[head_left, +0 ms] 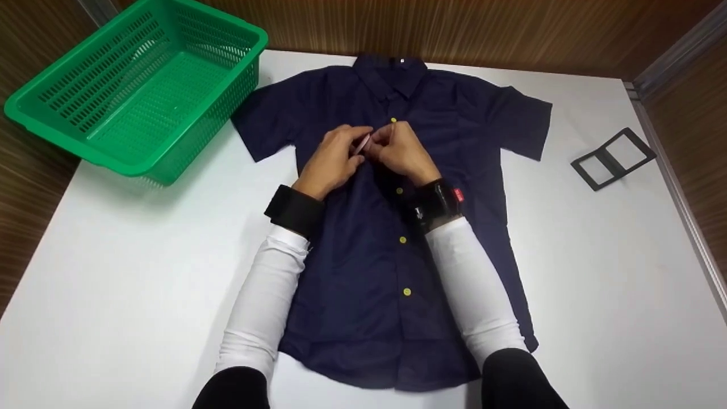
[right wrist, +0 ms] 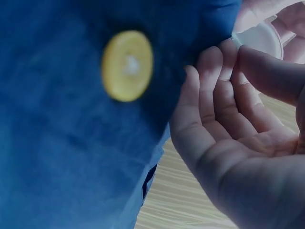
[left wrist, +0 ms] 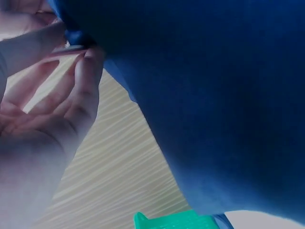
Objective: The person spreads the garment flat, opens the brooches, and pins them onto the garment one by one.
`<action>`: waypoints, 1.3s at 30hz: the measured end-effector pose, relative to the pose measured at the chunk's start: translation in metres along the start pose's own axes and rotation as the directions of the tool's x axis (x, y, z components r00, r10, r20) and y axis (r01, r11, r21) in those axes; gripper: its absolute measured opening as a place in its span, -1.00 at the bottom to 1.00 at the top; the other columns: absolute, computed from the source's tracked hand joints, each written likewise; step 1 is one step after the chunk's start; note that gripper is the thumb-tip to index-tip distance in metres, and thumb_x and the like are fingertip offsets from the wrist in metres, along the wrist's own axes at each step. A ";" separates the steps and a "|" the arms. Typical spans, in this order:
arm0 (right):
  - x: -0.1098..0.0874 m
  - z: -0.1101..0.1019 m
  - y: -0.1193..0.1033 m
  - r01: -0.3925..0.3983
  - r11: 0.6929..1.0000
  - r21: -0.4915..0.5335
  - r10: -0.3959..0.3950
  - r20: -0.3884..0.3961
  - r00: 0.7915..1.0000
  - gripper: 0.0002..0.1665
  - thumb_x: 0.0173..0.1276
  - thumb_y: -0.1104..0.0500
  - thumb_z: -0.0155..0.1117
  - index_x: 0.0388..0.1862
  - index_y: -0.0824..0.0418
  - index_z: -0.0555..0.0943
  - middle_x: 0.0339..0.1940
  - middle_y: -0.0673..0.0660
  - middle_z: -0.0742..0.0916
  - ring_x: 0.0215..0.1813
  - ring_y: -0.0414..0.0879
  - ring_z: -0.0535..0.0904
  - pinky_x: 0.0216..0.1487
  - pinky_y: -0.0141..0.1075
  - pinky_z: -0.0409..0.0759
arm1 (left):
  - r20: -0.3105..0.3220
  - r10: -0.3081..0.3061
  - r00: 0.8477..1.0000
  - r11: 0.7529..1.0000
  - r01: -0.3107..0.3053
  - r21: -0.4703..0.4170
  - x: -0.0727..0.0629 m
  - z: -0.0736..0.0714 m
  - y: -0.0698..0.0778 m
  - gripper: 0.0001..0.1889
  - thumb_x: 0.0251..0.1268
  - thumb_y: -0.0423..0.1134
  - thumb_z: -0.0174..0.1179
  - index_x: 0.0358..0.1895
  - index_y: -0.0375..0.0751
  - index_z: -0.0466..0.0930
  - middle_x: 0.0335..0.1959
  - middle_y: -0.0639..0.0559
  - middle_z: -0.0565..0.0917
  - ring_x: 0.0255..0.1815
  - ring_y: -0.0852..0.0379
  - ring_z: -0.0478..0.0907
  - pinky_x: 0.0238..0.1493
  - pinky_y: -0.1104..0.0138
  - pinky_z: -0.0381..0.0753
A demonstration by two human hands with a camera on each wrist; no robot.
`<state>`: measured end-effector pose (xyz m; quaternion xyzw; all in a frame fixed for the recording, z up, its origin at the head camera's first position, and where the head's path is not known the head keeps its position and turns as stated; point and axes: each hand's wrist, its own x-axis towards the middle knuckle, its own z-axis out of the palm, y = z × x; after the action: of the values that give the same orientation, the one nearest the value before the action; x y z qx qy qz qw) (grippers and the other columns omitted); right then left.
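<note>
A navy short-sleeved shirt (head_left: 346,295) lies spread front up, collar at the far side, with several yellow buttons (head_left: 406,292) down its front. At the chest my left hand (head_left: 334,154) pinches a small round disc (head_left: 362,144) with a pinkish rim. The disc shows pale and flat-faced in the right wrist view, and edge-on in the left wrist view. My right hand (head_left: 402,149) meets it from the right, thumb and fingertips pinching the raised shirt cloth beside the disc. A yellow button (right wrist: 127,66) sits near those fingers. Fingers partly hide the disc and the pinched cloth.
A green plastic basket (head_left: 199,142) stands at the left, against the shirt's left-hand sleeve in view. A black frame with two openings (head_left: 613,162) lies on the white table (head_left: 613,272) at the right. Wood-grained panels (head_left: 483,34) border the back and sides.
</note>
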<state>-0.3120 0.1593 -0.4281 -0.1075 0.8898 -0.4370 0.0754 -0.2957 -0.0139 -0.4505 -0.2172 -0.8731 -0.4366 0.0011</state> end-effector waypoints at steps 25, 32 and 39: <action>0.001 -0.009 -0.002 0.146 0.971 -0.189 -0.148 0.005 0.989 -0.72 0.37 0.41 0.24 -0.05 0.33 0.80 -0.07 0.26 0.85 -0.06 0.02 0.76 0.05 -0.18 0.66 | -0.105 0.055 0.993 0.965 -0.026 0.260 -0.002 0.006 0.000 -0.87 0.50 -0.39 0.16 -0.07 -0.33 0.69 -0.10 -0.27 0.79 -0.06 -0.21 0.75 -0.02 0.01 0.69; 0.001 -0.010 -0.002 0.147 0.968 -0.205 -0.154 -0.017 0.988 -0.71 0.32 0.40 0.27 -0.06 0.28 0.82 -0.09 0.21 0.86 -0.10 -0.05 0.75 -0.02 -0.28 0.63 | -0.114 0.128 0.985 0.947 -0.087 0.310 -0.004 0.008 0.000 -0.90 0.51 -0.46 0.10 -0.07 -0.38 0.59 -0.16 -0.32 0.76 -0.09 -0.28 0.74 -0.05 -0.02 0.69; 0.001 -0.009 -0.005 0.149 0.962 -0.230 -0.159 -0.023 0.987 -0.72 0.30 0.38 0.29 -0.10 0.24 0.84 -0.14 0.18 0.87 -0.13 -0.08 0.76 -0.10 -0.37 0.60 | -0.138 0.120 0.983 0.946 -0.072 0.315 -0.004 0.008 0.001 -0.92 0.44 -0.50 0.10 -0.15 -0.37 0.59 -0.22 -0.35 0.75 -0.12 -0.31 0.73 -0.06 -0.06 0.68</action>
<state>-0.3145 0.1633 -0.4186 -0.1753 0.9242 -0.3391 0.0100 -0.2903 -0.0086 -0.4553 -0.2219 -0.9162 -0.3096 0.1246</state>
